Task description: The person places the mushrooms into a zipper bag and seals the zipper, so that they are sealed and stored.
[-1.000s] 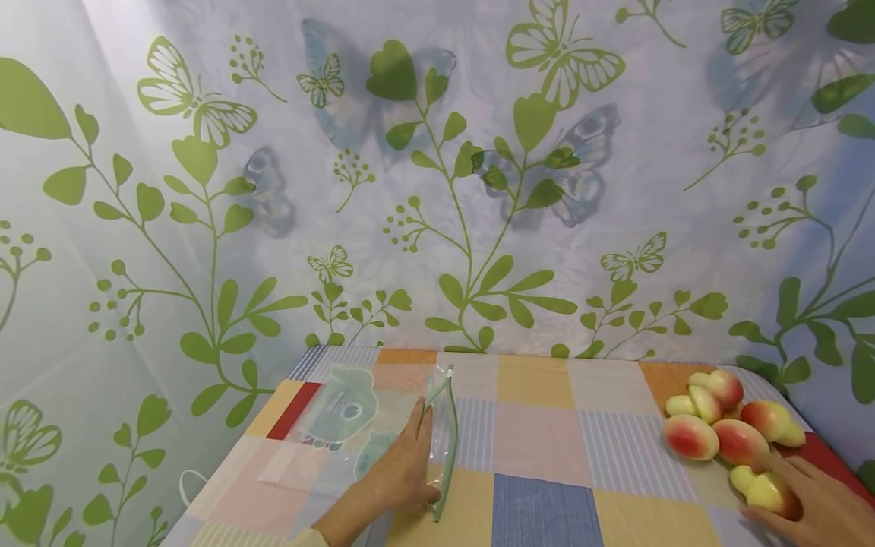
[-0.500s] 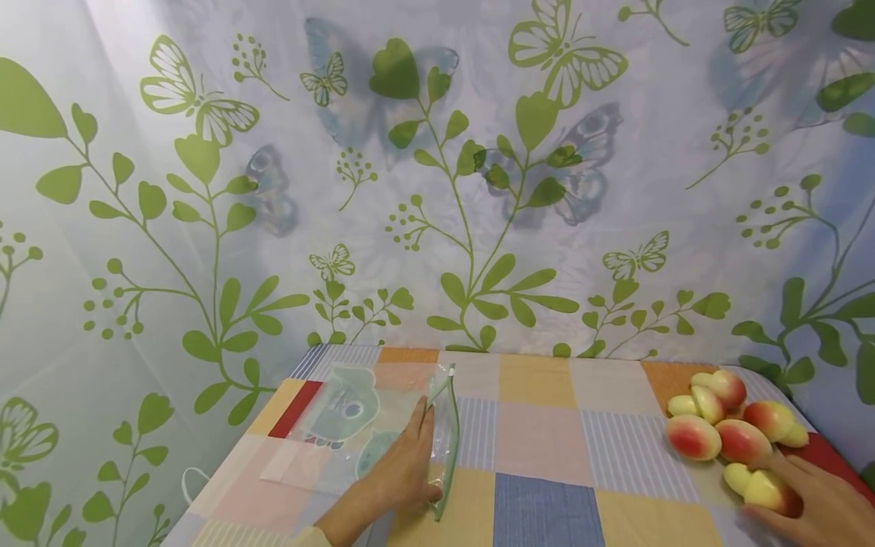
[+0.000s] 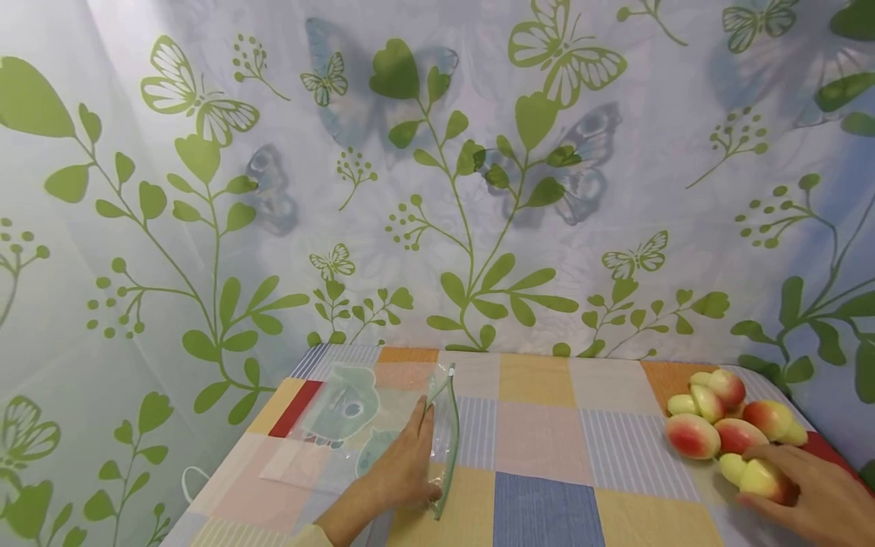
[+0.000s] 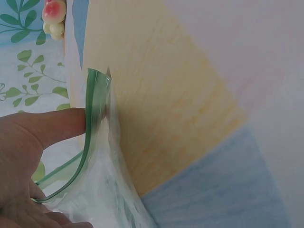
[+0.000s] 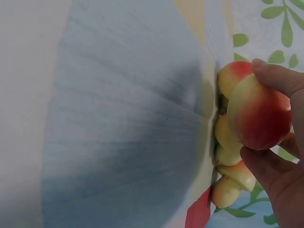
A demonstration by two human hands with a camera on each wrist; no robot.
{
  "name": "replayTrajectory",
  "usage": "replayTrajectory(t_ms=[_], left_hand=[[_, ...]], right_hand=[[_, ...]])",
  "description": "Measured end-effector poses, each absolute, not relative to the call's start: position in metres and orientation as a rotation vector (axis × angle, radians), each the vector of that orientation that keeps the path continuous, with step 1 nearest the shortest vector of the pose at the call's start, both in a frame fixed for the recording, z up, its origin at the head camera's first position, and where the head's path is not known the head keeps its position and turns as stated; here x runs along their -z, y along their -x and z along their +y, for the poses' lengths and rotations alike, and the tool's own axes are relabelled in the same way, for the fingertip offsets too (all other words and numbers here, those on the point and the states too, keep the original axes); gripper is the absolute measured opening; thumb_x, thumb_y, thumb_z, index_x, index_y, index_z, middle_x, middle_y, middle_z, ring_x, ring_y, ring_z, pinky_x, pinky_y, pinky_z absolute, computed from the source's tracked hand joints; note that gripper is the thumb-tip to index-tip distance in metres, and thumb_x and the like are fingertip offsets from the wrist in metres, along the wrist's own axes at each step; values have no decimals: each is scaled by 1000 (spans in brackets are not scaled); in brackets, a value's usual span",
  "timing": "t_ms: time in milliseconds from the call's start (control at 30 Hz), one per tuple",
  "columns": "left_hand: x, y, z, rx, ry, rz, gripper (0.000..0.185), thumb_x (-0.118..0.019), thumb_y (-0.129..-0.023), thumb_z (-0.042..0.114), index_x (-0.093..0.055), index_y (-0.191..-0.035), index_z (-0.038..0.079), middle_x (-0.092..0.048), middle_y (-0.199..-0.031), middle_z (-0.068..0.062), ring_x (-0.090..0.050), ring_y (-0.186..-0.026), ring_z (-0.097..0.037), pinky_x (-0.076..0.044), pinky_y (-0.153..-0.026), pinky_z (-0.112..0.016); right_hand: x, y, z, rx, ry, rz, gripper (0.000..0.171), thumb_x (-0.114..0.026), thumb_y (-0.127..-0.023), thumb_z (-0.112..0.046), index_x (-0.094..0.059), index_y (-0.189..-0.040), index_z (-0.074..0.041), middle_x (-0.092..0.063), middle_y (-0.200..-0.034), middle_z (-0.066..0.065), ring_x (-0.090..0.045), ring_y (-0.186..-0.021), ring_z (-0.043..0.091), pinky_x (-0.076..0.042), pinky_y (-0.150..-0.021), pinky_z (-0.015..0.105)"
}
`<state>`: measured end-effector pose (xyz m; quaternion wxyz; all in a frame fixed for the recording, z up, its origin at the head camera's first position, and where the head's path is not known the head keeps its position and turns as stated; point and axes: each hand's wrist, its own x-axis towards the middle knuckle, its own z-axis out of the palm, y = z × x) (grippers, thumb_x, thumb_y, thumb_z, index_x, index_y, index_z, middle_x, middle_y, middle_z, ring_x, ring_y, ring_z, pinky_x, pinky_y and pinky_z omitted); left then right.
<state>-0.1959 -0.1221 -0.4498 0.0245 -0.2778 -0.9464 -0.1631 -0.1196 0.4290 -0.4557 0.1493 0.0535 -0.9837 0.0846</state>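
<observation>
A clear zip bag (image 3: 355,425) with a green zip strip (image 3: 449,425) lies flat on the checked tablecloth at the left. My left hand (image 3: 403,467) rests on it with fingers straight, and the thumb tip (image 4: 78,121) touches the green zip strip (image 4: 92,109) at the bag's mouth. At the right edge lies a pile of red-and-yellow peaches (image 3: 718,414). My right hand (image 3: 810,494) grips one peach (image 3: 762,479) at the near end of the pile. In the right wrist view, the fingers (image 5: 280,78) and thumb curl round this peach (image 5: 259,114), just off the others (image 5: 228,152).
The tablecloth (image 3: 540,433) has orange, pink, blue and striped squares. A white curtain (image 3: 437,190) printed with green leaves and butterflies hangs close behind the table and down its left side. The table's edges run near the bag and the peaches.
My right hand has closed round the near peach and drawn it slightly left, away from the pile. The left hand and bag have not moved.
</observation>
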Motion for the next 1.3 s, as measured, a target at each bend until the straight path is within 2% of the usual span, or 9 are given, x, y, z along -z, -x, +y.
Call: replayTrajectory(t_ms=[133, 267, 500, 567, 667, 767, 967, 1167, 1300], left_hand=[[451, 197, -123, 492, 862, -2928, 130, -101, -63, 23, -18, -157, -15, -9, -164, -35, -40, -142, -46, -43, -110, -49], [451, 198, -124, 488, 868, -2930, 130, -100, -64, 24, -18, -157, -14, -8, -165, -35, -39, -143, -45, -43, -111, -48], [452, 199, -122, 501, 884, -2929, 130, -100, -64, 24, -18, -157, -14, -8, -165, -35, -40, -142, -45, -45, -109, -47], [452, 198, -122, 513, 885, -2930, 130, -100, -65, 24, -18, -157, -14, -8, -165, -35, -40, -142, -46, -45, -109, -47], [453, 198, -122, 517, 886, -2926, 130, -100, -64, 25, -18, -157, -14, -8, -165, -35, -42, -140, -46, -46, -108, -46], [453, 198, -124, 517, 885, -2923, 128, -100, -64, 23, -19, -156, -15, -8, -165, -34, -45, -138, -47, -48, -106, -46], [450, 199, -129, 525, 883, -2905, 127, -100, -64, 20, -19, -155, -17, -8, -164, -36, -43, -139, -47, -47, -107, -47], [452, 200, -128, 520, 903, -2901, 127, -100, -64, 20, -20, -155, -17, -9, -163, -37, -42, -139, -47, -46, -108, -47], [453, 201, -126, 516, 905, -2905, 127, -100, -64, 21, -19, -155, -17, -9, -163, -37, -43, -139, -48, -47, -107, -47]], right_hand=[[454, 122, 428, -260, -209, -2722, 57, -99, -61, -43, -71, -100, -10, -68, -92, 2, -49, -73, 3, -48, -61, 32], [452, 124, 427, -301, -259, -2632, 60, -101, -56, -37, -72, -99, -7, -61, -86, -11, -36, -68, -3, -39, -56, 27], [446, 128, 418, -360, -265, -2661, 59, -100, -62, -34, -74, -106, -6, -69, -99, 2, -39, -71, -4, -40, -56, 23], [445, 128, 415, -388, -295, -2646, 55, -99, -63, -31, -73, -105, -8, -65, -96, -6, -38, -70, -4, -38, -56, 22], [444, 131, 408, -468, -362, -2617, 35, -97, -70, -28, -69, -89, -19, -50, -82, -17, -35, -67, -3, -32, -53, 21], [444, 136, 401, -527, -472, -2560, 37, -96, -71, -23, -61, -84, -27, -45, -77, -23, -39, -66, -4, -33, -53, 17], [439, 149, 386, -486, -559, -2496, 52, -100, -63, -28, -73, -106, -18, -69, -95, -13, -57, -78, -5, -42, -64, 10], [437, 153, 375, -519, -554, -2522, 52, -100, -63, -31, -73, -107, -19, -67, -97, -13, -46, -71, -4, -39, -58, 20], [435, 158, 366, -508, -570, -2525, 49, -98, -66, -35, -71, -106, -23, -64, -99, -16, -48, -73, -5, -46, -58, 22]])
